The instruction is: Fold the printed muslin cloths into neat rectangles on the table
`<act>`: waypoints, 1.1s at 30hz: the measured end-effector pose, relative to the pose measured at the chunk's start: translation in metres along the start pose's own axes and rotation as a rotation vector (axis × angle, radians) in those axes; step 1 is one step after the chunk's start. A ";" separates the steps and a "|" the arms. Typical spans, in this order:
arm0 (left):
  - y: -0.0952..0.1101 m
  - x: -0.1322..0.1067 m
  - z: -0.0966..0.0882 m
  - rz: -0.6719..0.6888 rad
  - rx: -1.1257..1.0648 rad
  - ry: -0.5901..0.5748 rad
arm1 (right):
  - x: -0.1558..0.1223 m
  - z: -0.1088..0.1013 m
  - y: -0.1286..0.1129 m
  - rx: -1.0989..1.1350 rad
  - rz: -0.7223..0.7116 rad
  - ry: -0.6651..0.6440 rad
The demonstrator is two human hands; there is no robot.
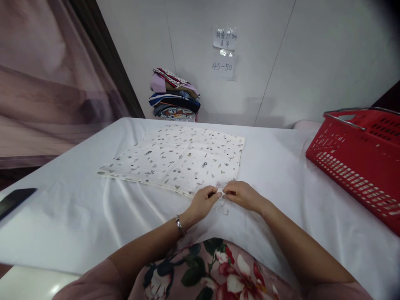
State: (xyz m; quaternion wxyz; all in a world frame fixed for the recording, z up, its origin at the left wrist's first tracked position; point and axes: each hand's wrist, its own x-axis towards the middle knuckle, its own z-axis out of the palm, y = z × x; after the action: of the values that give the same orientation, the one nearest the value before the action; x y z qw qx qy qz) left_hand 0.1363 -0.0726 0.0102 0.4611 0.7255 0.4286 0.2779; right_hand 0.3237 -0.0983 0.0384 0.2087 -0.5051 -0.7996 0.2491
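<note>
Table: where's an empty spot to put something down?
Bare sheet lies between the printed cloth and the red basket, and between the cloth and the phone on the left. Crowded: the cloth's near corner, where left hand and right hand pinch it.

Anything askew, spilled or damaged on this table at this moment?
Nothing stands out. The patterned cloth lies flat on the white table cover, which is merely creased. The left hand and right hand pinch the cloth's near corner. The red basket and the stack of folded clothes sit tidy; no spill or tear shows.
</note>
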 end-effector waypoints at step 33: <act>0.024 -0.009 -0.017 0.515 0.550 0.019 | -0.003 -0.008 -0.006 0.078 -0.156 0.138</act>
State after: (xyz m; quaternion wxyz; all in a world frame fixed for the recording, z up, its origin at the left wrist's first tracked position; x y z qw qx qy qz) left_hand 0.1270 -0.0781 0.0392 0.1601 0.9037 0.2949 0.2660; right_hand 0.3259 -0.1012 0.0482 0.3014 -0.4488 -0.8098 0.2280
